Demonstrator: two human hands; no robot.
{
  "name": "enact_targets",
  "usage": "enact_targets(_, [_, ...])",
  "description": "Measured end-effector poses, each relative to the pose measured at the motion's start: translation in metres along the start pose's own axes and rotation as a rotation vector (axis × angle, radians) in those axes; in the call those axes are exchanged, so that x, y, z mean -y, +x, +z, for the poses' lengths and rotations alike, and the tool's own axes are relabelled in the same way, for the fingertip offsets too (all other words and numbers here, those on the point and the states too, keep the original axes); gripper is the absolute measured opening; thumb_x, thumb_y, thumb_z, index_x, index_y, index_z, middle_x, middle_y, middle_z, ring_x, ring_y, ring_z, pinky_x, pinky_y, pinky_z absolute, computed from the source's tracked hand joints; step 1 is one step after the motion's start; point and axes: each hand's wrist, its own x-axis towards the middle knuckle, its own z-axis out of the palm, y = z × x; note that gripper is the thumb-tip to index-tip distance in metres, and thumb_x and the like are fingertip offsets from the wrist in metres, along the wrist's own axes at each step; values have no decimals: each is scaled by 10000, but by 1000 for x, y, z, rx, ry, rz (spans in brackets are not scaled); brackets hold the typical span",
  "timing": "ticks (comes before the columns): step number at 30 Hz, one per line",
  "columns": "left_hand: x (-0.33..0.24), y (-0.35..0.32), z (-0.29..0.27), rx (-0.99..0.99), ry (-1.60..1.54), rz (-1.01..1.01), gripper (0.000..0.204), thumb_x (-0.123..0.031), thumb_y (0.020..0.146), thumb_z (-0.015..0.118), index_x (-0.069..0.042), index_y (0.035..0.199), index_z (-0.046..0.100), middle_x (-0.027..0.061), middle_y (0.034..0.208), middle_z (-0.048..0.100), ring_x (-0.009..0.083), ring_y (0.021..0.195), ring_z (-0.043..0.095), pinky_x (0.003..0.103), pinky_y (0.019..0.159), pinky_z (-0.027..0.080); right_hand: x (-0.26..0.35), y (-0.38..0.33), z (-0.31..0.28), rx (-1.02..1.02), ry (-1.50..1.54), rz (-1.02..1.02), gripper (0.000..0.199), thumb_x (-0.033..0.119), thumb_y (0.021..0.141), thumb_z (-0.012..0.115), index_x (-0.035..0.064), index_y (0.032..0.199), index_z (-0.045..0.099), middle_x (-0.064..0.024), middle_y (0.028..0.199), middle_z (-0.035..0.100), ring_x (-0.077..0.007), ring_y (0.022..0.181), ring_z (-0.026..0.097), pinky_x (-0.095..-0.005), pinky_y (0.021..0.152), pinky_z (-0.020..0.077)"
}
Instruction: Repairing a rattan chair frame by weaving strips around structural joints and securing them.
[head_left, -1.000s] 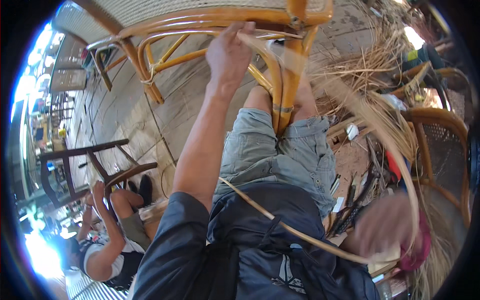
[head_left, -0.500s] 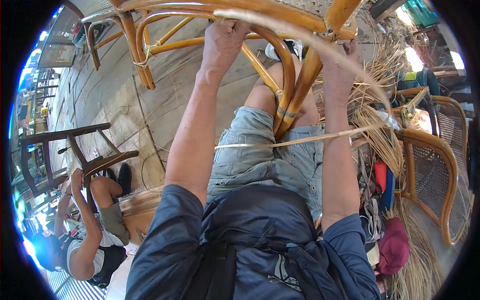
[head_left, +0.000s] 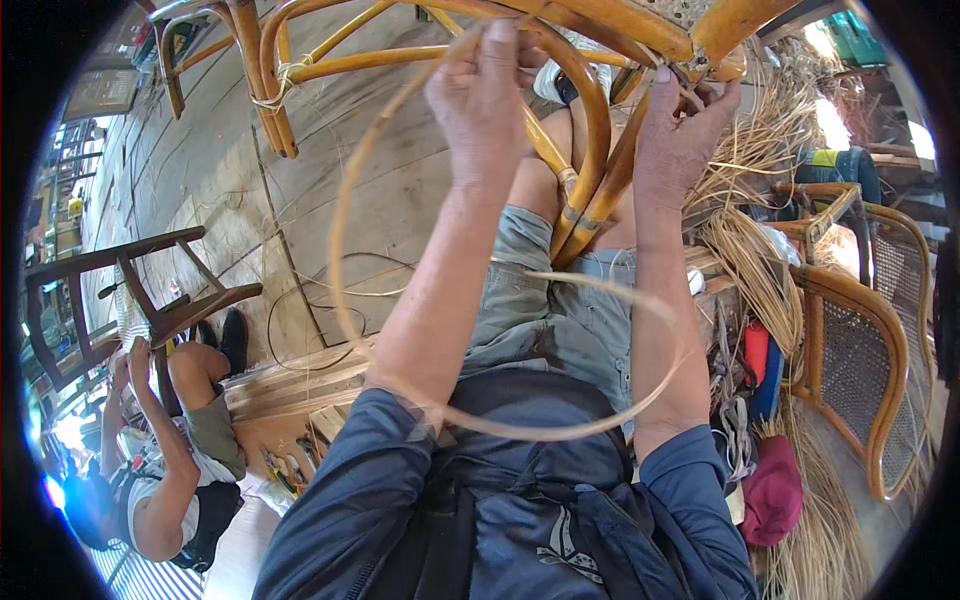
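Two hands up at the top of the frame, both on the rattan chair (head_left: 590, 130). Your left hand (head_left: 480, 100) sits top centre, fingers curled shut around the cane strip (head_left: 345, 230), which loops wide down the left, sweeps across your lap at lower centre and climbs back up on the right. Your right hand (head_left: 680, 130) is just right of it, fingertips pressed against the chair frame near the woven seat; whether they pinch the strip, you can't tell. Lower left, another person (head_left: 170, 470) works at a dark chair (head_left: 120, 290). Loose cane bundle (head_left: 760, 260) on the right.
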Motion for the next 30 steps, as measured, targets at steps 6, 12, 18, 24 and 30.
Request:
enact_targets(6, [-9, 9, 27, 142, 587, 77, 249, -221, 907, 520, 5, 921, 626, 94, 784, 660, 169, 626, 606, 284, 571, 455, 28, -2, 7, -75, -1, 117, 683, 235, 861, 612, -45, 1359, 239, -125, 934, 558, -171, 828, 549, -305, 750, 448])
enact_targets(12, [5, 6, -31, 295, 623, -208, 236, -202, 886, 560, -12, 1014, 616, 100, 911, 662, 245, 778, 641, 365, 683, 502, 22, 9, 6, -128, -56, 125, 680, 185, 838, 613, -15, 1371, 240, -126, 943, 562, -171, 805, 543, -302, 749, 451])
enact_targets(18, [67, 71, -9, 191, -744, -710, 258, -191, 886, 570, -61, 1108, 587, 59, 949, 647, 214, 805, 632, 349, 744, 513, 33, 16, 2, -74, 28, 300, 712, 84, 798, 619, 18, 1390, 229, -117, 984, 540, -167, 849, 528, -301, 751, 451])
enact_targets(24, [102, 91, 66, 306, -809, -704, 187, -208, 871, 589, -77, 1003, 608, 44, 876, 632, 180, 744, 614, 313, 675, 509, 32, 20, -6, -58, -27, 365, 741, 43, 771, 632, 35, 1397, 235, -93, 961, 522, -158, 855, 508, -283, 761, 435])
enact_targets(30, [110, 88, 57, 355, -752, -694, 179, -209, 869, 591, -79, 989, 607, 44, 868, 630, 178, 737, 611, 311, 667, 507, 31, 28, -3, -45, 49, 391, 790, -3, 758, 637, 57, 1412, 198, -74, 941, 512, -135, 856, 492, -268, 764, 428])
